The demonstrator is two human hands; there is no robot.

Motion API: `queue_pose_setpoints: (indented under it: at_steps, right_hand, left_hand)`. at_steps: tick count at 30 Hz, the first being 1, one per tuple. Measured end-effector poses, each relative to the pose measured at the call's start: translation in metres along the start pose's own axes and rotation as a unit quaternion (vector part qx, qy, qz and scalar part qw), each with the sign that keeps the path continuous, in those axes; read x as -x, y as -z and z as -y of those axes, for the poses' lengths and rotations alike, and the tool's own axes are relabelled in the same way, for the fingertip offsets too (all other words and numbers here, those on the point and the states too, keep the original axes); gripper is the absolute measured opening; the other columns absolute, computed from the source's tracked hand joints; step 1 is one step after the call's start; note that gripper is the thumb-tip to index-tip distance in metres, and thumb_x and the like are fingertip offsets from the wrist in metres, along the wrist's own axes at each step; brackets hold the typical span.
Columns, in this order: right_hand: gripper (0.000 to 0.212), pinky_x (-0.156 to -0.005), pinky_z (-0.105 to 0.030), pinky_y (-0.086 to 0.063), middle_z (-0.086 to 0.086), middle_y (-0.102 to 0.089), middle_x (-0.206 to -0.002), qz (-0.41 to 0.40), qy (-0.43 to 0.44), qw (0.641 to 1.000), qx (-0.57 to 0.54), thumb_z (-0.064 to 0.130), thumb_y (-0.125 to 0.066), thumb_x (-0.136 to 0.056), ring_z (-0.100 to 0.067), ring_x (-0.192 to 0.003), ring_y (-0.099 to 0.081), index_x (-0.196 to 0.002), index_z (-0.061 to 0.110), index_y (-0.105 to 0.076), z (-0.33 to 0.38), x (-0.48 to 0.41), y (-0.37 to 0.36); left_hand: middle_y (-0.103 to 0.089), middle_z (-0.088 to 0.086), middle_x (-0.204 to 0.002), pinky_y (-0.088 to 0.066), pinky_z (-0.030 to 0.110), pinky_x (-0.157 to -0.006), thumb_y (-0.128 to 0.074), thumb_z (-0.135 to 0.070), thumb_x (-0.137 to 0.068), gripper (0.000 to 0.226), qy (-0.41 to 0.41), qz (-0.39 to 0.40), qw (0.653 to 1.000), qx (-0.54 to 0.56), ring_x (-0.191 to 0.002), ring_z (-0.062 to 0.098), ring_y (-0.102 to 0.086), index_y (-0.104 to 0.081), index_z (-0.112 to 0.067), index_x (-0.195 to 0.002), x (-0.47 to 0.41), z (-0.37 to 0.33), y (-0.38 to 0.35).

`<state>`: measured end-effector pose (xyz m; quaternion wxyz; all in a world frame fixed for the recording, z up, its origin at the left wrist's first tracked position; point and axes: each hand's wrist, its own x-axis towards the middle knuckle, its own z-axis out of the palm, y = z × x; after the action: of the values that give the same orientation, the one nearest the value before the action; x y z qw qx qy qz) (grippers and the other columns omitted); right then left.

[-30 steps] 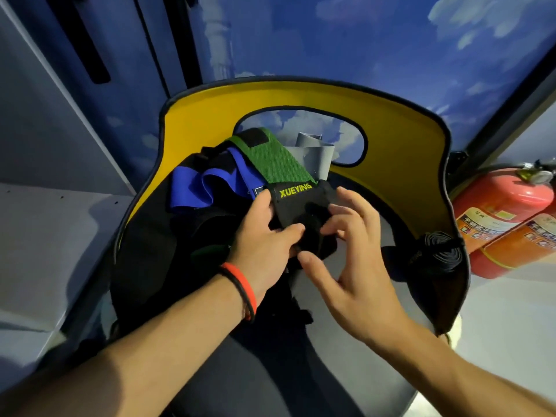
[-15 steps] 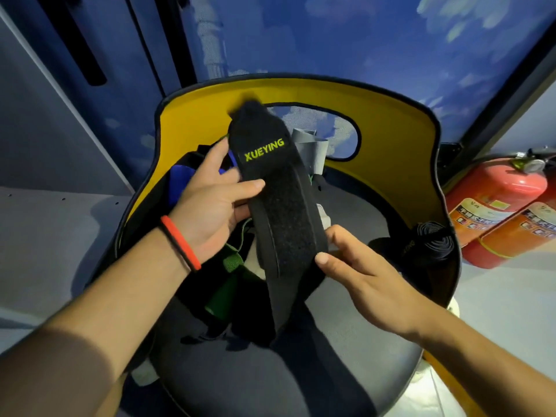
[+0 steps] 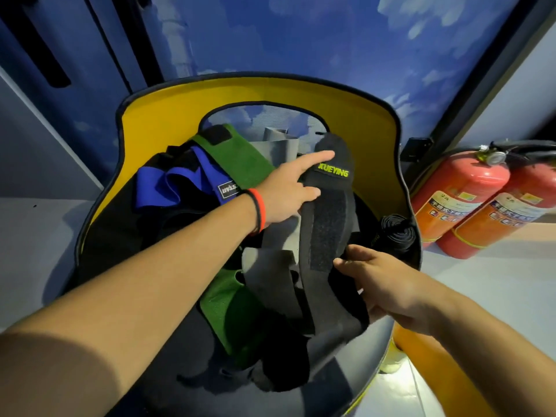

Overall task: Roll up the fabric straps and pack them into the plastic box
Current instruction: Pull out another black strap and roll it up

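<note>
A long black strap [image 3: 328, 224] with "XUEYING" in yellow-green letters and a velcro patch lies stretched out lengthwise over the chair seat. My left hand [image 3: 288, 188] holds its upper end, index finger pointing along the top. My right hand [image 3: 373, 275] grips the strap's lower part, just below the velcro. A green strap [image 3: 240, 158], a blue strap [image 3: 168, 188] and a grey strap [image 3: 276, 149] lie piled on the seat to the left. A rolled black strap [image 3: 397, 233] rests at the seat's right edge. No plastic box is in view.
The straps lie on a dark chair seat with a yellow backrest [image 3: 156, 115] curving around the far side. Two red fire extinguishers [image 3: 469, 200] stand on the floor at the right. Pale floor lies on both sides; a blue cloud-patterned wall is behind.
The black strap was bunched between both hands, then lifted and unfolded. Now it is pulled out straight, my left hand at its top and my right hand lower down.
</note>
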<state>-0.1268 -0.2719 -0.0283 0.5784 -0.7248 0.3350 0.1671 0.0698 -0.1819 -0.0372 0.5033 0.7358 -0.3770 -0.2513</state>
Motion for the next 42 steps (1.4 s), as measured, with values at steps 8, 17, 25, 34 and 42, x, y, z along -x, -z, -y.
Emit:
queue_pose_setpoints:
  at_steps: [8,17,25,34,42]
  right_hand:
    - [0.017,-0.069,-0.055,-0.062,-0.020,-0.065,-0.095,-0.113,-0.017,0.988,0.108,0.022,-0.044,-0.106,-0.038,-0.081,-0.072,-0.106,0.008,-0.054,-0.019,-0.032,0.004]
    - [0.028,-0.064,-0.041,-0.044,-0.014,-0.067,-0.097,-0.207,0.096,0.890,0.394,0.040,-0.047,-0.100,-0.043,-0.087,-0.065,-0.109,0.017,-0.035,-0.029,-0.040,-0.007]
    - [0.040,-0.095,-0.031,-0.048,0.002,-0.057,-0.113,0.024,0.342,0.860,0.378,0.016,-0.060,-0.085,-0.018,-0.109,-0.057,-0.123,0.027,-0.068,-0.018,-0.011,-0.005]
    - [0.026,-0.106,-0.047,-0.038,0.019,-0.057,-0.118,0.085,0.374,0.804,0.454,0.041,-0.051,-0.094,-0.005,-0.115,-0.053,-0.108,0.032,-0.070,-0.020,-0.025,-0.024]
    - [0.016,-0.074,-0.018,-0.043,0.017,-0.065,-0.086,0.048,0.317,0.898,0.302,0.033,-0.060,-0.101,-0.001,-0.079,-0.059,-0.099,0.021,-0.071,-0.010,-0.036,-0.021]
  left_hand:
    - [-0.032,0.006,-0.162,-0.029,0.038,-0.119,-0.057,-0.001,-0.096,0.066,0.050,0.098,0.962,-0.249,-0.144,0.026,-0.036,-0.039,-0.029,-0.153,-0.046,0.066,-0.053]
    - [-0.063,-0.003,-0.122,-0.048,0.040,-0.097,-0.060,-0.030,-0.094,0.023,-0.062,0.010,0.936,-0.346,-0.114,0.021,-0.059,-0.069,-0.029,-0.115,-0.010,0.023,-0.022]
    - [-0.061,-0.014,-0.091,-0.048,0.028,-0.078,-0.065,-0.063,-0.082,0.030,-0.006,0.021,0.960,-0.280,-0.088,0.005,-0.061,-0.065,-0.033,-0.077,0.146,-0.020,0.017]
    - [-0.042,-0.010,-0.091,-0.046,0.038,-0.069,-0.080,-0.038,-0.076,0.027,-0.101,0.015,0.885,-0.454,-0.080,0.016,-0.046,-0.054,-0.029,-0.079,0.206,-0.002,-0.030]
    - [-0.054,-0.004,-0.104,-0.046,0.043,-0.078,-0.080,-0.032,-0.076,0.047,-0.127,-0.022,0.860,-0.494,-0.092,0.023,-0.054,-0.063,-0.023,-0.119,0.189,0.011,-0.035]
